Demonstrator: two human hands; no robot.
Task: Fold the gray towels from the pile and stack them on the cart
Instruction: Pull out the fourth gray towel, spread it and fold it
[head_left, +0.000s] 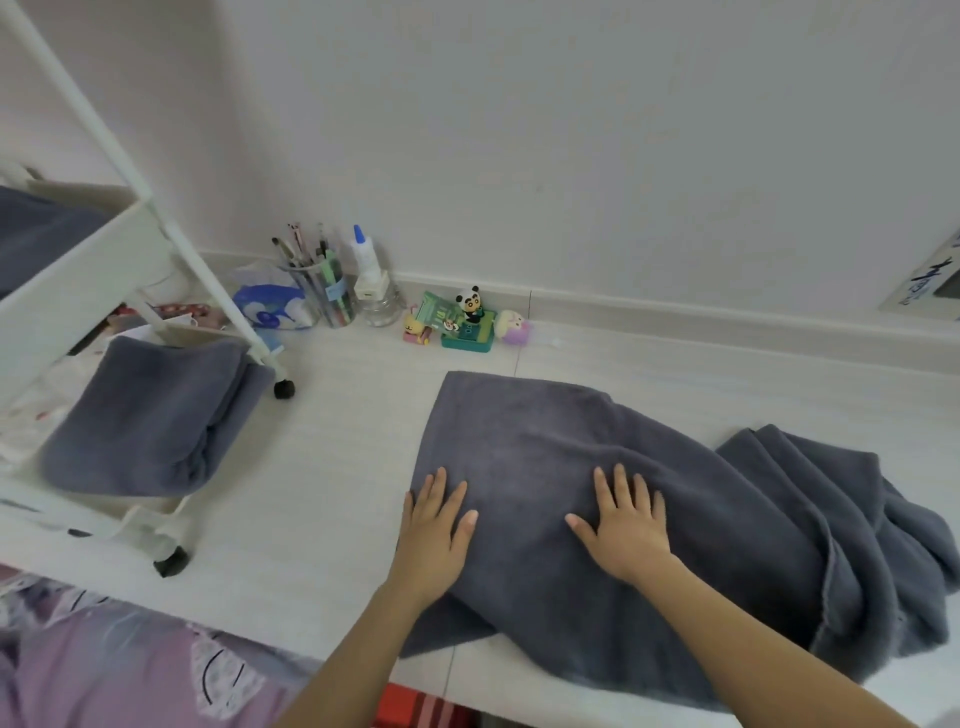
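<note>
A gray towel (545, 441) lies spread on the white floor in front of me, its right part bunched over more gray towel cloth (841, 493). My left hand (434, 525) presses flat on the towel's left edge, fingers straight. My right hand (626, 525) lies flat on the towel's middle, fingers spread. A white cart (78, 280) stands at the left. A folded gray towel (150, 415) rests on its lower shelf, and another gray towel (36, 234) fills the shelf above.
Against the wall stand a pen cup (322, 291), a glue bottle (363, 260), a glass jar (382, 306), a blue-and-white bag (270, 306) and small toys (467, 322). The cart's black wheels (284, 388) sit on the floor. Purple patterned fabric (104, 670) lies at bottom left.
</note>
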